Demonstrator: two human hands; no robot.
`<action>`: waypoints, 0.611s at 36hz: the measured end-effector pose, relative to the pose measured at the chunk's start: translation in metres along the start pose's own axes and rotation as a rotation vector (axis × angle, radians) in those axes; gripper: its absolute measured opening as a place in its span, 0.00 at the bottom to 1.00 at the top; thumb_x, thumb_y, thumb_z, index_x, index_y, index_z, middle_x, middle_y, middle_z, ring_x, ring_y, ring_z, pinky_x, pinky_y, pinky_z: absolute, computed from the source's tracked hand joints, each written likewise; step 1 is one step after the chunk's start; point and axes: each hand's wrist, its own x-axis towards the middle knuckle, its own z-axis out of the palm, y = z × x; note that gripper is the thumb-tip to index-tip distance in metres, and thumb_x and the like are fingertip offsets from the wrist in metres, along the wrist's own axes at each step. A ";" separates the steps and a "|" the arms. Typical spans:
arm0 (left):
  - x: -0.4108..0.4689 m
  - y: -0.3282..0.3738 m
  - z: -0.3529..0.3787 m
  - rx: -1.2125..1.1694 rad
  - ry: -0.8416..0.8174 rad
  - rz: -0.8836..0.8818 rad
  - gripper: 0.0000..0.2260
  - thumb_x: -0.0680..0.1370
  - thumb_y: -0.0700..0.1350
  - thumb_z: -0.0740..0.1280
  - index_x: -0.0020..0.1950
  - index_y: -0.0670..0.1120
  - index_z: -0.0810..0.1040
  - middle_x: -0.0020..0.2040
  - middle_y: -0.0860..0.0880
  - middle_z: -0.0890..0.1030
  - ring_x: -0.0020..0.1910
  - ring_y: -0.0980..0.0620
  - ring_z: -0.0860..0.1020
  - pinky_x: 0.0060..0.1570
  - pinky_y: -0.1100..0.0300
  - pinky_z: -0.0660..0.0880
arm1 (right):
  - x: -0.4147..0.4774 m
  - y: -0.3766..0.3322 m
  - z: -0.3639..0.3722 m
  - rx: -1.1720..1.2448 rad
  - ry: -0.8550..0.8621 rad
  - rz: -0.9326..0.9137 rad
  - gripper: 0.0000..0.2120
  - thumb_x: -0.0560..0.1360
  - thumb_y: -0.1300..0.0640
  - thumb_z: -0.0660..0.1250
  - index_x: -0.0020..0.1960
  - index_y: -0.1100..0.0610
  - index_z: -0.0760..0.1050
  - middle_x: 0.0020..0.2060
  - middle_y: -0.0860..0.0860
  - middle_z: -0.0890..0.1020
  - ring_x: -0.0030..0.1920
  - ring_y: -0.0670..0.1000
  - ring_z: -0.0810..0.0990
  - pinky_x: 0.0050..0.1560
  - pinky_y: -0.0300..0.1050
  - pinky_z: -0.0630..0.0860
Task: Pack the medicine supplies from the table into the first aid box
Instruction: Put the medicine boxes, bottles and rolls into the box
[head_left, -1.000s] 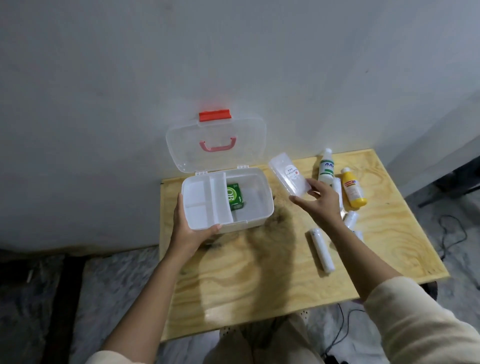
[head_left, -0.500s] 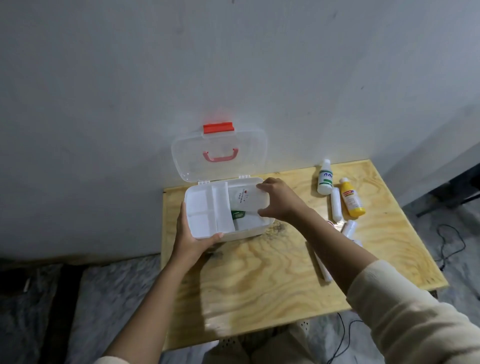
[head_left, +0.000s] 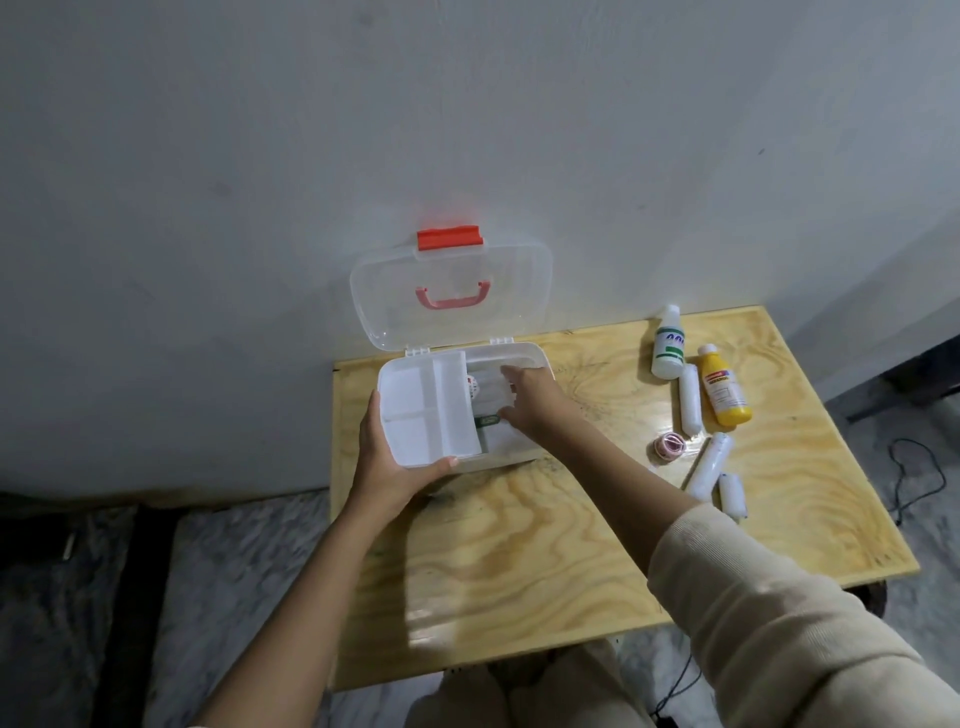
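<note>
The right hand's fingers (head_left: 511, 375) are now spread and low inside the main compartment of the first aid box (head_left: 524, 353), resting on a clear flat packet (head_left: 485, 389) that lies across the compartment. A second ago this packet was held up in the air to the right of the box; half a second ago it was being lowered over the rim. Whether the fingers have let go or are pressing it flat cannot be told, as the right hand (head_left: 530, 402) covers most of it. Just under the fingertips, toward the person, a corner of a green item (head_left: 487, 420) peeks out beneath the packet, so the packet sits on top of it. To the left of those fingers stands the white divider tray (head_left: 426, 410).

The left hand (head_left: 387, 457) has stayed where it was, fingers wrapped around the near-left corner of the box, steadying it. The lid (head_left: 449, 296) stands open against the wall behind.

Judging from this, one more supply is in, and the hand is free to go for the next. Well to the right of the fingers, on the table (head_left: 519, 571), wait a white bottle (head_left: 667, 344), a yellow bottle (head_left: 723, 387), three white rolls (head_left: 690, 399) (head_left: 709, 465) (head_left: 731, 496) and a small pink tape ring (head_left: 670, 447).
</note>
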 end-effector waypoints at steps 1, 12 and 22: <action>0.001 -0.001 -0.001 0.022 -0.003 -0.004 0.55 0.54 0.57 0.81 0.75 0.56 0.57 0.70 0.52 0.67 0.69 0.52 0.68 0.66 0.48 0.71 | 0.000 0.000 0.001 0.006 -0.004 0.010 0.20 0.70 0.64 0.69 0.61 0.62 0.71 0.56 0.61 0.78 0.55 0.59 0.77 0.54 0.55 0.78; 0.015 0.014 -0.009 0.202 -0.092 0.009 0.57 0.52 0.55 0.83 0.73 0.57 0.53 0.69 0.54 0.60 0.69 0.51 0.62 0.66 0.47 0.69 | 0.001 -0.004 0.012 0.180 0.012 0.075 0.30 0.71 0.62 0.70 0.70 0.60 0.63 0.56 0.60 0.79 0.56 0.58 0.78 0.57 0.54 0.77; 0.017 0.016 -0.010 0.206 -0.091 -0.006 0.57 0.50 0.57 0.82 0.73 0.56 0.54 0.69 0.53 0.61 0.69 0.50 0.63 0.66 0.46 0.70 | 0.008 -0.004 0.020 0.215 0.050 0.010 0.16 0.70 0.62 0.69 0.57 0.57 0.77 0.40 0.60 0.83 0.42 0.58 0.80 0.44 0.53 0.79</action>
